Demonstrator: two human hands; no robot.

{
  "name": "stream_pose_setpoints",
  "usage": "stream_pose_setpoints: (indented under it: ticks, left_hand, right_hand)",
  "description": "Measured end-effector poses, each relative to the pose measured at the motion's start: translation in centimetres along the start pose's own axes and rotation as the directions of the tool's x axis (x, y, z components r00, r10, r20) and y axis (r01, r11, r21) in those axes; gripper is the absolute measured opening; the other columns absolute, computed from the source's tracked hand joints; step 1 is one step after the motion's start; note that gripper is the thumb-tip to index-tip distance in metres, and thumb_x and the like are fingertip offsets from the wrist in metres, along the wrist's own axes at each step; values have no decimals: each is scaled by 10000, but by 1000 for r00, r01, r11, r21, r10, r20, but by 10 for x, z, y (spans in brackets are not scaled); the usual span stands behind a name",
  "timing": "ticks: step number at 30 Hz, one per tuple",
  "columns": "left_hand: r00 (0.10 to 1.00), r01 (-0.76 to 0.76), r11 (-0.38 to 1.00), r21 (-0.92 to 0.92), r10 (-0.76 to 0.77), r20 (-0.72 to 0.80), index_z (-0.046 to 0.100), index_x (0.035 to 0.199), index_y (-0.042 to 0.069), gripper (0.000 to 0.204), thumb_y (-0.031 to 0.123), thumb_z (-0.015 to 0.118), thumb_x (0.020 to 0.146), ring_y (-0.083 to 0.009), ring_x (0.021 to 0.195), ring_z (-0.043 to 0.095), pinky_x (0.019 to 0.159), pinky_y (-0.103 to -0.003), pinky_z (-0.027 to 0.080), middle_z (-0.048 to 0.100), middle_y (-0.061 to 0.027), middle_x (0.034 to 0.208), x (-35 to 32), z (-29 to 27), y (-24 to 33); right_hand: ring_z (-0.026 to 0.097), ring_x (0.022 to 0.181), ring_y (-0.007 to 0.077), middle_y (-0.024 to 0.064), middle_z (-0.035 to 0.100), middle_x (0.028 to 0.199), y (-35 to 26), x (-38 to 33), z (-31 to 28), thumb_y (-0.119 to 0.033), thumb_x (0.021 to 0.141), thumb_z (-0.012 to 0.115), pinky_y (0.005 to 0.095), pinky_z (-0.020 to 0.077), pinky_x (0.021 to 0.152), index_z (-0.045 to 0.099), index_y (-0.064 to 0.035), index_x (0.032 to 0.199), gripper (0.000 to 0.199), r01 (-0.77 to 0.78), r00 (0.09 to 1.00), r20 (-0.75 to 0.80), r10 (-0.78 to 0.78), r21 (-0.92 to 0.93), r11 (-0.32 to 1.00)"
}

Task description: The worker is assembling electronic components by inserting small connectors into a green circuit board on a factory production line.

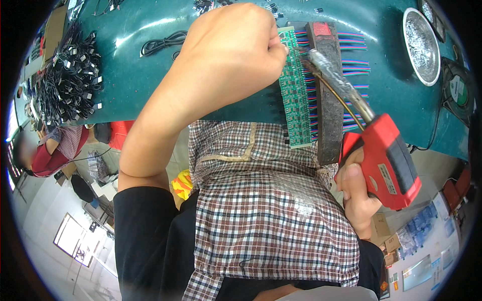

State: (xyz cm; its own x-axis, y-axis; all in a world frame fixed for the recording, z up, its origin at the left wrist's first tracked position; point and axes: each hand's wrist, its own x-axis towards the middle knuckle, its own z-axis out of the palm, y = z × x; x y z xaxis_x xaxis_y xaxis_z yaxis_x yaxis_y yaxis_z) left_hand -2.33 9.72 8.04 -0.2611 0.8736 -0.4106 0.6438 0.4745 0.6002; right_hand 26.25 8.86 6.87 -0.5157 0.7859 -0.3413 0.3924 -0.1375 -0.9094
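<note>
Left hand (236,47) was clenched in a fist, pressing on the green circuit strip (296,90) at the near edge of the teal table (145,25), while right hand (359,193) gripped a red soldering gun (389,160), tip on the strip. Round metal dish (420,45) near the table's right end held silvery solder.

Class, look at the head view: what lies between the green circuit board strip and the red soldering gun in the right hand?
In the head view, a dark bar clamping coloured wires lies between the green circuit board strip and the red soldering gun.
</note>
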Motion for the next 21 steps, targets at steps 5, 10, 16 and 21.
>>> stream_pose_setpoints:
  ticks: [5, 10, 16, 21]
  left_hand:
    - [1000, -14, 1000, 8, 14, -3, 647, 691, -27, 186, 128, 606, 787, -390, 749, 651, 707, -437, 513, 649, -215, 747, -1, 1, -2]
    - [1000, -12, 999, 30, 12, 18, 647, 685, -22, 192, 133, 600, 788, -387, 755, 652, 710, -436, 513, 651, -214, 749, 0, 2, -2]
    - [999, 8, 999, 36, -9, 34, 650, 686, -19, 191, 134, 596, 787, -383, 757, 654, 714, -430, 515, 652, -208, 746, 2, 1, -2]
    - [998, -46, 998, -43, 47, 31, 662, 726, -22, 199, 159, 655, 809, -352, 745, 662, 704, -409, 515, 660, -195, 751, 1, -2, -8]
  right_hand:
    - [365, 429, 60, 74, 517, 764, 2, 2, -2, -44, 926, 570, 239, 363, 430, 500, 20, 992, 115, 47, 999, -4, -47, 119, 992]
    - [363, 425, 53, 62, 509, 750, 4, 0, -2, -45, 935, 563, 236, 367, 425, 495, 15, 982, 102, 30, 999, 9, -30, 81, 996]
    - [363, 419, 51, 36, 486, 678, 1, -2, 1, -70, 942, 570, 231, 351, 423, 503, 20, 996, 125, -26, 999, -25, 29, 117, 993]
    - [343, 399, 51, -13, 421, 559, -5, -1, 5, -109, 957, 562, 227, 331, 420, 514, 33, 1022, 163, -82, 996, -25, 85, 103, 991]
